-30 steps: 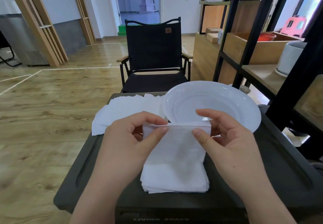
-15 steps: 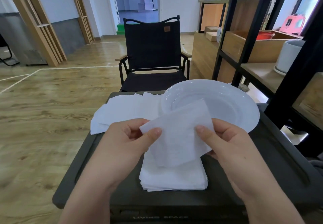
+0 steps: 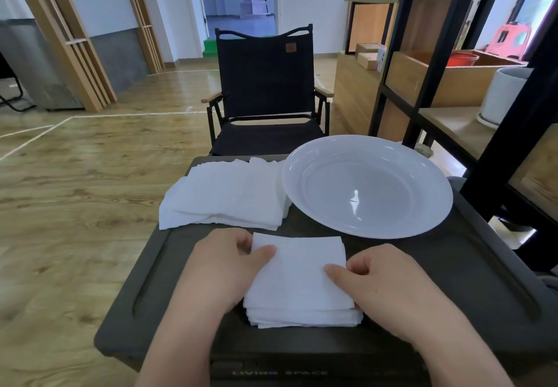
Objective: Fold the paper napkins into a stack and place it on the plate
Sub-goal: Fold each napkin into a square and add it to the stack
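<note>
I count two napkin piles and one plate [image 3: 367,185]. The folded stack [image 3: 297,284] sits at lower centre, my left hand [image 3: 225,269] and right hand [image 3: 389,287] pinching its side edges, thumbs on top. Unfolded napkins [image 3: 223,197] overhang the table [image 3: 453,269] at centre left, touching the plate's rim.

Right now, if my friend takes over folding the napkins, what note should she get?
Left hand: grips the left edge of the folded stack, thumb on top.
Right hand: grips the right edge, thumb on top.
The folded stack lies on the dark table, near the front edge.
The unfolded napkins lie behind it, left of the plate.
Done: several napkins folded and stacked.
Left: fold the remaining napkins, then set the stack on the plate, which holds nothing yet.
</note>
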A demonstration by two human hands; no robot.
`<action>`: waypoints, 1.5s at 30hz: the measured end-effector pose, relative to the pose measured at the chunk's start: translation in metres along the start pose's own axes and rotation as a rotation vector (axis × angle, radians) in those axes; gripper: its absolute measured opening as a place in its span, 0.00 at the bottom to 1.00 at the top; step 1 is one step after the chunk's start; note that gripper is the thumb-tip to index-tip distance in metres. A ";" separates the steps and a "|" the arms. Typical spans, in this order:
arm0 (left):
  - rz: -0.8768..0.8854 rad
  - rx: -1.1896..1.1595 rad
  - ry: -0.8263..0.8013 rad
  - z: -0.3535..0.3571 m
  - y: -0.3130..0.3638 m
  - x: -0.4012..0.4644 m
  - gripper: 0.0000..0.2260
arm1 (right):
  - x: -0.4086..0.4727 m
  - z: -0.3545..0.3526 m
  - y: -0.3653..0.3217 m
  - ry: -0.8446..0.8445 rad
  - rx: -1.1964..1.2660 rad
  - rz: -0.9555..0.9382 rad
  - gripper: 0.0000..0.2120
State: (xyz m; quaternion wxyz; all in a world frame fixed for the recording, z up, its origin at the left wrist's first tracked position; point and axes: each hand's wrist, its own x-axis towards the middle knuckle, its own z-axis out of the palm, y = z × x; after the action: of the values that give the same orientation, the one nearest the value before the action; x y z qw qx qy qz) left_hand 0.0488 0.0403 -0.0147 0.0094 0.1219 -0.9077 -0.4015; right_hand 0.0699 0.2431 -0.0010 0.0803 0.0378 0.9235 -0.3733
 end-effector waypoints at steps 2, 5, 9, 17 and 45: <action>-0.018 0.063 0.006 0.002 -0.001 0.001 0.16 | 0.001 0.000 0.000 -0.022 -0.046 0.017 0.23; -0.062 0.112 0.003 0.003 -0.001 0.003 0.14 | 0.002 0.002 0.001 -0.010 -0.114 0.046 0.22; -0.006 0.335 0.280 -0.002 0.002 0.011 0.06 | 0.002 0.003 -0.001 0.029 -0.183 0.075 0.16; 0.261 0.357 0.414 -0.002 -0.010 0.047 0.18 | -0.001 -0.001 -0.005 0.125 -0.061 0.015 0.18; 0.324 -0.115 0.602 -0.015 -0.002 0.030 0.10 | -0.002 -0.005 -0.003 0.235 0.099 -0.102 0.15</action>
State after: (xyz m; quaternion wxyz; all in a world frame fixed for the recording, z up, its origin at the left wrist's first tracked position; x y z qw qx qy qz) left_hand 0.0224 0.0210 -0.0082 0.3473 0.0885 -0.8476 -0.3913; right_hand 0.0709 0.2446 0.0045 -0.0496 0.0384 0.9076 -0.4151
